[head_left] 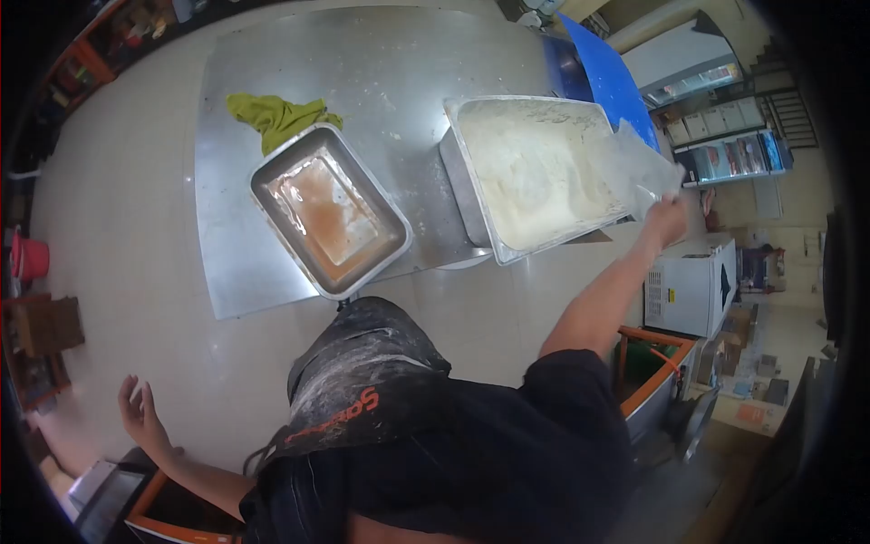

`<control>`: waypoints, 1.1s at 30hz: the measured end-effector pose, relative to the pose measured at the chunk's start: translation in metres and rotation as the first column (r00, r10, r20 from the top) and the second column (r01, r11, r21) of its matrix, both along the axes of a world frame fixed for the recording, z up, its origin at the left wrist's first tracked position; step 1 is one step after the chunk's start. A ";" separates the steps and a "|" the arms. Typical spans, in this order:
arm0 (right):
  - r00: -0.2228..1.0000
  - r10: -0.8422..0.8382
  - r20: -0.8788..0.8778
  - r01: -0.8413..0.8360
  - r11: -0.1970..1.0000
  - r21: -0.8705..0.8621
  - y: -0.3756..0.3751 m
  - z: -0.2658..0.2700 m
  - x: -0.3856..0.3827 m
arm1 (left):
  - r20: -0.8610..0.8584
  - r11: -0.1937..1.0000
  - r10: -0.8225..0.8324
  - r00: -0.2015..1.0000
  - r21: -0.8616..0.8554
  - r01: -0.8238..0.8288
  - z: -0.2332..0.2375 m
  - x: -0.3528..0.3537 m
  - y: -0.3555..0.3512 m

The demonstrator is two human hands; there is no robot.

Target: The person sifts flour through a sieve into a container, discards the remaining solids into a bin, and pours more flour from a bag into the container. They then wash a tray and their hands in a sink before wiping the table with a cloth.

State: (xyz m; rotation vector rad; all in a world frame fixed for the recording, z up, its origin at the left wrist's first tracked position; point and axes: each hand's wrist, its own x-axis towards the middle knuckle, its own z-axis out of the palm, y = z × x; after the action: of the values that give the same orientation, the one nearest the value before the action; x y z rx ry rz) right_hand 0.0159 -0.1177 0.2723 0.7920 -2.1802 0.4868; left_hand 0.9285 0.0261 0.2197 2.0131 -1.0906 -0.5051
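Note:
My right hand (668, 220) is closed on a clear plastic bag (634, 172), held over the right end of a large metal tub (467, 195). Pale flour-like powder (544, 177) lies in that tub. My left hand (140, 412) hangs at the lower left, away from the table, its fingers apart and nothing in them. Between the hands, a smaller metal pan (396, 213) holds a shallow brownish liquid (331, 218). A yellow-green cloth (276, 120) touches the pan's upper edge.
Both containers stand on a steel table (362, 54). A blue board (607, 77) rises at its right end. Orange-framed units (657, 340) stand beside me on both sides. A pink bucket (32, 257) is at the far left, a white appliance (684, 290) at the right.

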 end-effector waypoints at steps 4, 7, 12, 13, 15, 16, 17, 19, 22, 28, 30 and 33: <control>0.990 0.004 0.141 0.063 0.881 -0.469 0.015 -0.045 0.034 | 0.089 0.997 0.012 0.996 0.072 -0.019 0.011 0.025 -0.031; 0.921 0.353 0.165 -0.084 0.593 -0.801 -0.005 -0.051 0.092 | 0.087 0.997 -0.071 0.994 -0.004 0.072 0.012 0.044 -0.075; 0.681 0.717 0.147 -0.006 0.207 -0.978 -0.070 -0.006 0.294 | 0.006 0.969 -0.231 0.973 -0.084 0.231 0.025 0.057 -0.167; 0.618 0.766 0.178 -0.012 0.236 -0.972 -0.087 -0.007 0.336 | -0.020 0.960 -0.263 0.964 -0.107 0.260 0.025 0.058 -0.182; 0.503 0.829 0.245 -0.032 0.301 -0.953 -0.113 -0.015 0.415 | -0.152 0.927 -0.360 0.921 -0.167 0.335 0.010 0.066 -0.215; 0.378 0.868 0.323 -0.028 0.360 -0.933 -0.127 -0.034 0.450 | -0.244 0.898 -0.432 0.868 -0.206 0.389 -0.003 0.066 -0.234; 0.253 0.888 0.384 -0.035 0.405 -0.914 -0.144 -0.055 0.482 | -0.407 0.864 -0.504 0.762 -0.258 0.433 -0.022 0.066 -0.253; 0.146 0.838 0.526 0.134 0.510 -0.849 -0.170 -0.056 0.606 | -0.693 0.866 -0.479 0.539 -0.272 0.420 -0.031 0.043 -0.281; -0.172 0.778 0.605 0.034 0.618 -0.785 -0.190 -0.118 0.735 | -0.887 0.927 -0.299 0.352 -0.181 0.329 -0.061 0.046 -0.326; -0.641 0.571 0.513 0.303 0.803 -0.514 -0.202 -0.184 0.880 | -0.931 0.963 -0.197 0.307 -0.124 0.240 -0.133 0.103 -0.368; -0.714 0.535 0.451 0.321 0.823 -0.468 -0.210 -0.236 0.898 | -0.912 0.959 -0.185 0.367 -0.086 0.269 -0.166 0.124 -0.384; -0.778 0.245 0.579 0.125 0.963 -0.240 -0.208 -0.285 0.897 | -0.878 0.946 -0.179 0.445 -0.029 0.323 -0.234 0.135 -0.410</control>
State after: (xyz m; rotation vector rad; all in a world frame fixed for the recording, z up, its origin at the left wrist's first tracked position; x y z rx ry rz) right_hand 0.9134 -0.3261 -0.0129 -0.2263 -3.5614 2.9059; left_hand 1.0637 -0.3834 -0.0142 1.3150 -0.6648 -1.6161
